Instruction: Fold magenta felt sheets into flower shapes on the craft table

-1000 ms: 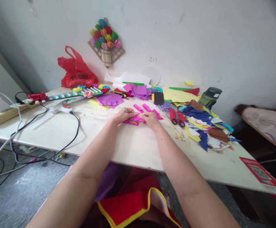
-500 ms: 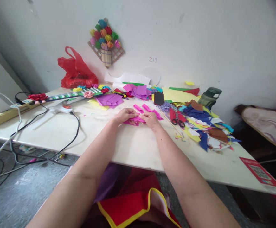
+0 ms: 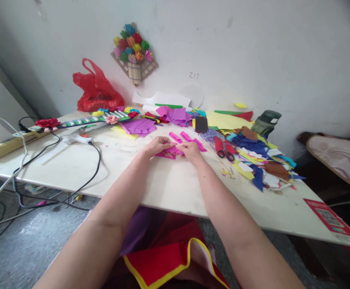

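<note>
Both my hands pinch a piece of pink crepe-like paper point(image 3: 172, 151) low over the white table point(image 3: 175, 188). My left hand point(image 3: 159, 146) has its thumb and fingers closed on the paper's left side. On the right side, my right hand point(image 3: 190, 151) grips it the same way. The fingertips are close together, and part of the paper is hidden under them. Just behind lie more pink paper pieces point(image 3: 187, 137), partly covered by my right hand.
Scissors point(image 3: 225, 154) and a heap of paper scraps point(image 3: 262, 156) lie to the right, near a dark green bottle point(image 3: 267, 123). Purple sheets point(image 3: 138, 127) lie behind my left hand. At left are a white glue gun point(image 3: 75, 139) with its black cord and a red plastic bag point(image 3: 98, 92).
</note>
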{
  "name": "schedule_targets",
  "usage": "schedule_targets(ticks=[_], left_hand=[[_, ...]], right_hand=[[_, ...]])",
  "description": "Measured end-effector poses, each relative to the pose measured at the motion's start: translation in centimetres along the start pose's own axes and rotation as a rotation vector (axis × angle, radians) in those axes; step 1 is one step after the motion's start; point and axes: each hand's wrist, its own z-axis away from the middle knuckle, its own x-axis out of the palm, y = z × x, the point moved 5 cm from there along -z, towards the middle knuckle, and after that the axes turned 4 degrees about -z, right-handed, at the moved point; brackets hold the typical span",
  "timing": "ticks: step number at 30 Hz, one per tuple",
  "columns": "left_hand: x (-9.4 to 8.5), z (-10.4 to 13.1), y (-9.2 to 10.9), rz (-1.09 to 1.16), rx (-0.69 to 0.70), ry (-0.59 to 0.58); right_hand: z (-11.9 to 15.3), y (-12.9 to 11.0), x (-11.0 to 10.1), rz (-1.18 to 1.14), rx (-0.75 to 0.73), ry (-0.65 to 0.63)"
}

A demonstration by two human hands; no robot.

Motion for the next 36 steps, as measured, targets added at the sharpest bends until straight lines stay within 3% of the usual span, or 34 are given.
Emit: schedule_targets(ticks=[5, 8, 14, 29, 32, 36], left_hand=[[-0.58, -0.21, -0.29, 0.010, 0.002, 0.043], [-0.70, -0.24, -0.35, 0.005, 0.004, 0.061], [-0.30, -0.08, -0.16, 0.007, -0.015, 0.036], [-0.14, -0.05, -0.11, 0.057, -0.021, 0.002], [-0.03, 0.01, -0.14, 0.060, -0.027, -0.039], [-0.37, -0.14, -0.24, 0.042, 0.006, -0.009]], right_hand=[[0.05, -0.26, -0.33, -0.039, 0.016, 0.045], [0.10, -0.17, -0.16, -0.058, 0.029, 0.006], [0.12, 0.19, 0.21, -0.084, 0.057, -0.042], [-0.07, 0.09, -0.01, -0.120, 0.031, 0.030], [-0.03, -0.03, 0.07, -0.122, 0.023, 0.021], [0.04, 0.08, 0.21, -0.134, 0.042, -0.027]])
